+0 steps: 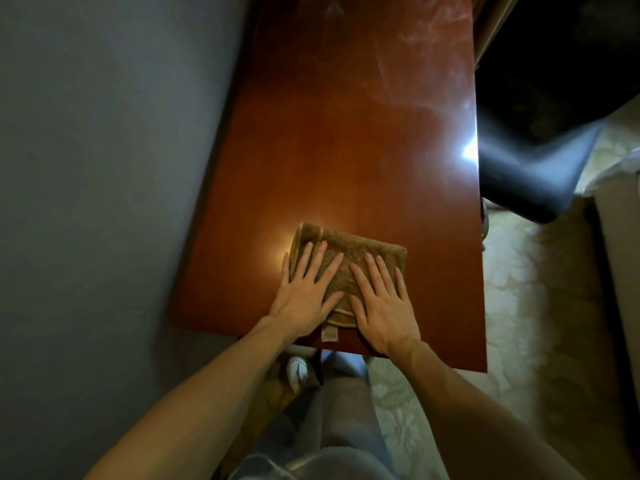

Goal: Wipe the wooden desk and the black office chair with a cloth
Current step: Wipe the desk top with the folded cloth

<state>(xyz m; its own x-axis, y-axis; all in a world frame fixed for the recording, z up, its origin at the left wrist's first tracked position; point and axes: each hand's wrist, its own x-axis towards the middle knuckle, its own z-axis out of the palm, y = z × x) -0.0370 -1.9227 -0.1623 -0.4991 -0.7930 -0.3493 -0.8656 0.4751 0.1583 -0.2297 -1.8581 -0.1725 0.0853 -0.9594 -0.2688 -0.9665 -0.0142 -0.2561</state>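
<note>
A folded brown cloth (353,247) lies flat on the reddish wooden desk (346,133), near its front edge. My left hand (306,289) presses on the cloth's left part with straight, spread fingers. My right hand (384,299) lies flat on its right part, fingers straight too. A small label hangs from the cloth's near edge between my hands. The black office chair (533,168) stands to the right of the desk, its seat edge close to the desk's right side.
A grey wall (104,168) runs along the desk's left side. Pale patterned carpet (512,289) covers the floor on the right. My legs and a white shoe (298,370) show below the desk's front edge. Pale smears mark the desk's far right part.
</note>
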